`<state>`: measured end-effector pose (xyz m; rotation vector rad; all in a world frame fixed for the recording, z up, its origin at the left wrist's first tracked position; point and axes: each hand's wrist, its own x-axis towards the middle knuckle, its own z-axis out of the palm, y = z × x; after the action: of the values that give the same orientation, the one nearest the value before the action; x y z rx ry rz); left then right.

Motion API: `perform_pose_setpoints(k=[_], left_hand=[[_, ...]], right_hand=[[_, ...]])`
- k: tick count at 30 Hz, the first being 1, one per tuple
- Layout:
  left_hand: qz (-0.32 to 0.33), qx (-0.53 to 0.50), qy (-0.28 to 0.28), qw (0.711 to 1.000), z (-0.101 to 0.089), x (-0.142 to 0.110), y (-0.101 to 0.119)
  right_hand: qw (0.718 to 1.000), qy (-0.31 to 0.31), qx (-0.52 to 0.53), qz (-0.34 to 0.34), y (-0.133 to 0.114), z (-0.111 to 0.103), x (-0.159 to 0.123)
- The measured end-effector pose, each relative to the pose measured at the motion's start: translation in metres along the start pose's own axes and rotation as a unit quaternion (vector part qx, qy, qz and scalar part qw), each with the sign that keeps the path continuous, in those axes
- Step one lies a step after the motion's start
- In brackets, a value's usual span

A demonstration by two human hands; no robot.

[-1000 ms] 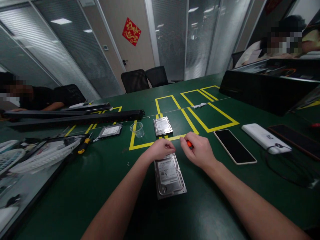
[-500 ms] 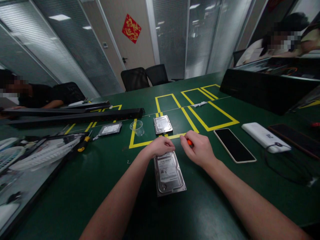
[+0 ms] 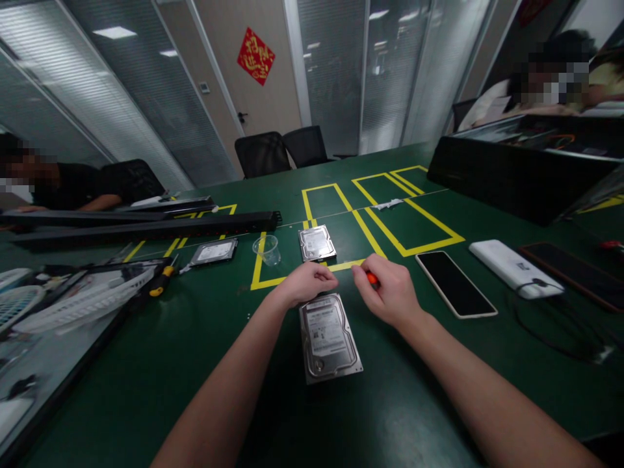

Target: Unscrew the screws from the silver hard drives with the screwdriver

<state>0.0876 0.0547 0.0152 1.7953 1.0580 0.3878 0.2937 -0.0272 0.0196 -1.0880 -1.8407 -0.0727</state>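
Note:
A silver hard drive [image 3: 331, 341] with a white label lies on the green table close in front of me, its long side pointing away. My left hand [image 3: 312, 284] is just beyond its far edge, fingers curled in a pinch; whatever sits between the fingertips is too small to tell. To its right, my right hand [image 3: 387, 289] is closed around an orange handle [image 3: 372, 278], the rest of which is hidden by the fingers. Beyond my hands lie a second hard drive [image 3: 316, 242] and a clear plastic cup [image 3: 267, 250].
A third drive [image 3: 214, 251] and a yellow-black screwdriver [image 3: 163, 281] lie left, near a tray [image 3: 104, 338] of parts. At right are a phone [image 3: 455, 284], a white power bank [image 3: 514, 268] with a cable and a black computer case [image 3: 517, 175]. People sit at both far sides.
My left hand has shifted slightly up and away from the near drive, baring more of its far edge. My right hand stays almost still, holding the orange handle.

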Motion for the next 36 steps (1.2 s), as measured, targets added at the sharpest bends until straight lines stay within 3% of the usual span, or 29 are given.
perform_pose_setpoints(k=[3, 6, 9, 12, 17, 22, 29, 36], left_hand=[[0.037, 0.021, 0.041, 0.998, -0.013, -0.014, 0.0], [0.034, 0.036, 0.08, 0.996, -0.026, -0.041, -0.011], [0.025, 0.056, 0.106, 0.992, -0.033, -0.071, -0.029], [0.001, 0.082, 0.117, 0.99, -0.032, -0.091, -0.043], [0.009, 0.116, 0.116, 0.986, -0.022, -0.093, -0.055], [0.021, 0.131, 0.117, 0.984, -0.016, -0.089, -0.06], [0.03, 0.137, 0.114, 0.984, -0.012, -0.091, -0.064], [0.041, 0.137, 0.111, 0.984, -0.012, -0.091, -0.059]], right_hand=[[0.998, 0.009, 0.06, 0.006, -0.002, -0.006, 0.0], [0.985, 0.038, 0.16, 0.055, -0.002, -0.011, 0.003], [0.942, 0.085, 0.293, 0.138, -0.005, -0.011, 0.015], [0.905, 0.094, 0.375, 0.176, -0.013, -0.008, 0.037], [0.858, 0.075, 0.485, 0.152, -0.026, 0.006, 0.071], [0.804, 0.066, 0.561, 0.187, -0.032, 0.019, 0.078], [0.776, 0.049, 0.572, 0.263, -0.028, 0.029, 0.07], [0.8, 0.024, 0.535, 0.269, -0.024, 0.042, 0.061]])
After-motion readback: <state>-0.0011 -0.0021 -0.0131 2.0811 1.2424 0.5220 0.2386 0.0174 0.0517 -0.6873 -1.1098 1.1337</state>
